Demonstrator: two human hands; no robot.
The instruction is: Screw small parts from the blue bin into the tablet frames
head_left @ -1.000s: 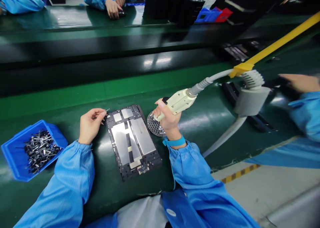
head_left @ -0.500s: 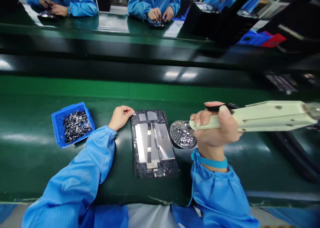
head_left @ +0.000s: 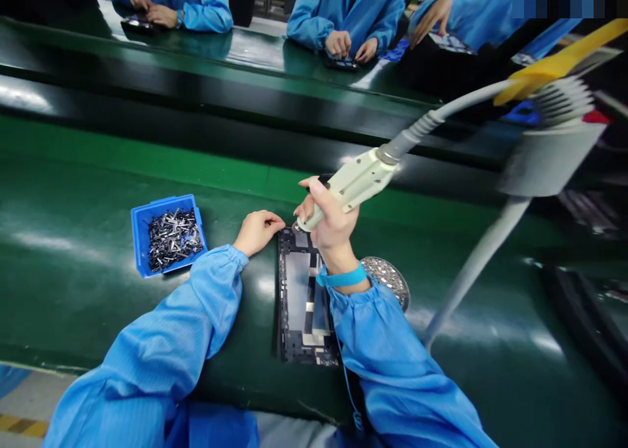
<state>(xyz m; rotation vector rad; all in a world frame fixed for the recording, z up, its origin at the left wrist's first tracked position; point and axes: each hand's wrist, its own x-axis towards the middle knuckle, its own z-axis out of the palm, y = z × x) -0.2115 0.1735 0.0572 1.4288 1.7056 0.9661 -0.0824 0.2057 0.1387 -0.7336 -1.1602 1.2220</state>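
Observation:
An opened tablet (head_left: 296, 291) with silvery inner plates lies flat on the green bench, partly hidden by my right forearm. At its far left corner, my left hand (head_left: 258, 231) has thumb and fingertips pinched together; whatever they hold is too small to make out. My right hand (head_left: 338, 224) is wrapped round a cream electric screwdriver (head_left: 366, 178), its tip end close to that same corner. The bit and its contact with the tablet cannot be seen clearly. Behind my right wrist sits a round dish of screws (head_left: 390, 278), partly covered by my sleeve.
Left of my hand stands a blue bin (head_left: 139, 239) full of small black and silver parts (head_left: 174, 237). A grey cable (head_left: 471, 98) runs from the screwdriver near a grey fixture (head_left: 549, 157). Across the line, co-workers in blue sleeves (head_left: 314, 26) handle devices.
My right hand has brought the screwdriver from beside the screw dish leftward to the tablet's far left corner, tilting it. My left hand stays at the corner. The camera view has turned slightly.

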